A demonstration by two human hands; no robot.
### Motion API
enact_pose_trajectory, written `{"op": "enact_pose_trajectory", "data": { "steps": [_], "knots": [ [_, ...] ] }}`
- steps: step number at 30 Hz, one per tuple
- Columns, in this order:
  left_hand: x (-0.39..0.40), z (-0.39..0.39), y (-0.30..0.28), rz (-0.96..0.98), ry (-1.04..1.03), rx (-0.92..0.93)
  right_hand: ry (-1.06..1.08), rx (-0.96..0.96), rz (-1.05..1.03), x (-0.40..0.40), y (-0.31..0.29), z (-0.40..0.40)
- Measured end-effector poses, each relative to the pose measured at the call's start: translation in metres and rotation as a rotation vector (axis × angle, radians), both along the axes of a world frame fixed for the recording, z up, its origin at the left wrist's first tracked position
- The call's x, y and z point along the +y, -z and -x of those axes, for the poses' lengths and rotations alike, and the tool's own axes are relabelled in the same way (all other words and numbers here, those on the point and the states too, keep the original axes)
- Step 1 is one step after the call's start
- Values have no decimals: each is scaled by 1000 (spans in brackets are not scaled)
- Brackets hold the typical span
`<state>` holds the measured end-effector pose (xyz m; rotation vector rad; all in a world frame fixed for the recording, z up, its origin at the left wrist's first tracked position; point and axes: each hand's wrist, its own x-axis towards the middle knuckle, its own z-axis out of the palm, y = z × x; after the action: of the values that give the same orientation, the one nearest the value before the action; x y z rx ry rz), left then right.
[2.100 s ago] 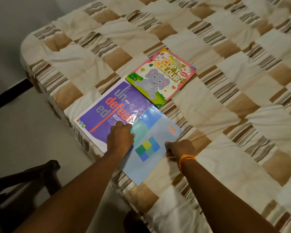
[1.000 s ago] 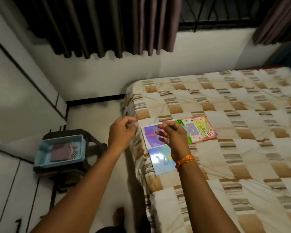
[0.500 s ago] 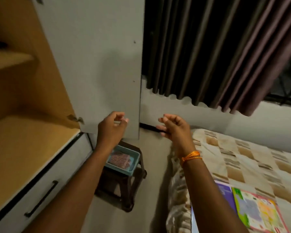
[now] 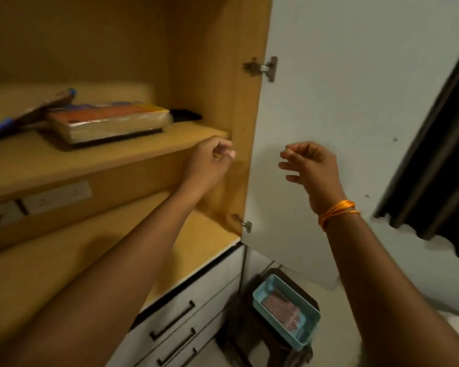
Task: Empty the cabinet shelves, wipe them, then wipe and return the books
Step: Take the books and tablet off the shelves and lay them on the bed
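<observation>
Cabinet [image 4: 212, 75] open, door [image 4: 342, 128] swung out to the right. Upper shelf [image 4: 104, 157]: thick book [image 4: 109, 120] lying flat, plastic-wrapped; thinner blue-edged items [image 4: 24, 112] beside it at left, blurred. Dark object [image 4: 186, 115] behind the book, can't ID. Lower shelf [image 4: 196, 234] below. L hand [image 4: 210, 162] raised at upper shelf's front edge, fingers loosely curled, holding nothing. R hand [image 4: 310, 165] up in front of door, fingers loosely curled, nothing in it; orange thread [image 4: 337, 210] on wrist. Drawers [image 4: 186, 313] underneath. Teal tray [image 4: 286, 311] on a dark stool [image 4: 263, 345], w/ reddish cloth [image 4: 281, 308] inside.

Dim warm light, motion blur, edges warped
</observation>
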<state>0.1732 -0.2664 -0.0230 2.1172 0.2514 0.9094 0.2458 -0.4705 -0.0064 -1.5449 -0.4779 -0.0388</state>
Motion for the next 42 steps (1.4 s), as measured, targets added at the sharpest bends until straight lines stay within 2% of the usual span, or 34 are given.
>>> {"op": "enact_pose_trajectory", "data": {
  "steps": [8, 14, 22, 30, 34, 42],
  "knots": [
    [123, 4, -52, -138, -178, -56, -172, -90, -16, 142, -34, -15],
    [194, 16, -66, -231, -291, -2, -315, -82, -40, 224, -38, -6],
    [277, 39, -82, -261, -534, -5, -542, 43, -149, 305, -72, -5],
    [340, 67, -73, -239, -717, 159, -716, 226, -70, 397, -86, -14],
    [359, 69, -60, -243, -745, 219, -818, 414, -38, 431, -85, -10],
    [407, 74, -45, -236, -853, 367, -834, 416, 49, 493, -89, -1]
  ]
}}
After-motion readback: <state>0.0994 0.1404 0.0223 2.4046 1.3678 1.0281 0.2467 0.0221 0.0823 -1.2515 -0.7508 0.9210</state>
